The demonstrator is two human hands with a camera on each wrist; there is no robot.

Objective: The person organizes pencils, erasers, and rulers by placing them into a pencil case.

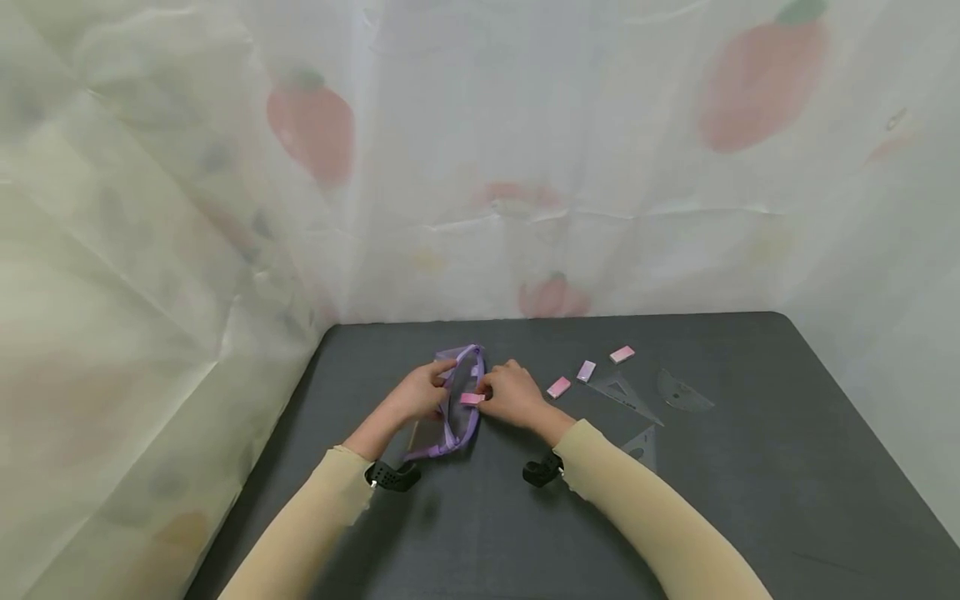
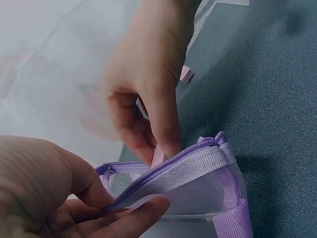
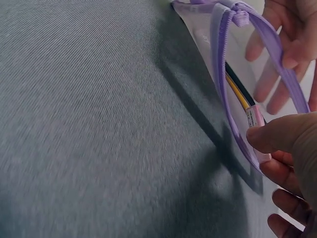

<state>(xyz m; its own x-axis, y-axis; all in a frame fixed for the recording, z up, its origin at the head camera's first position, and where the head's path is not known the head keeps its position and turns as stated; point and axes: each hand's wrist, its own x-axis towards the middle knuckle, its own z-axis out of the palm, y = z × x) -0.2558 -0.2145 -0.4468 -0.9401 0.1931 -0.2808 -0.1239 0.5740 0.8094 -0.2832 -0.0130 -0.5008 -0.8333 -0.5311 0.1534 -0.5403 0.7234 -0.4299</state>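
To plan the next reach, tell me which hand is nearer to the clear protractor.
Right. The right hand pinches a pink block at the pouch, with the protractor off to its right; the left hand holds the pouch's left edge, farther from the protractor.

Purple-trimmed mesh pouch (image 1: 450,437) on dark-grey table (image 1: 787,467)
Three pink-and-lilac rectangular blocks (image 1: 586,372) lie between two and three o'clock of it; at three, a clear plastic half-round protractor (image 1: 684,392).

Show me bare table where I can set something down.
Widest: the dark table right of the protractor and right sleeve. Another: the front stretch between that sleeve and the left sleeve. Crowded: the purple pouch, with left hand and right hand there, and small blocks and set squares rightward.
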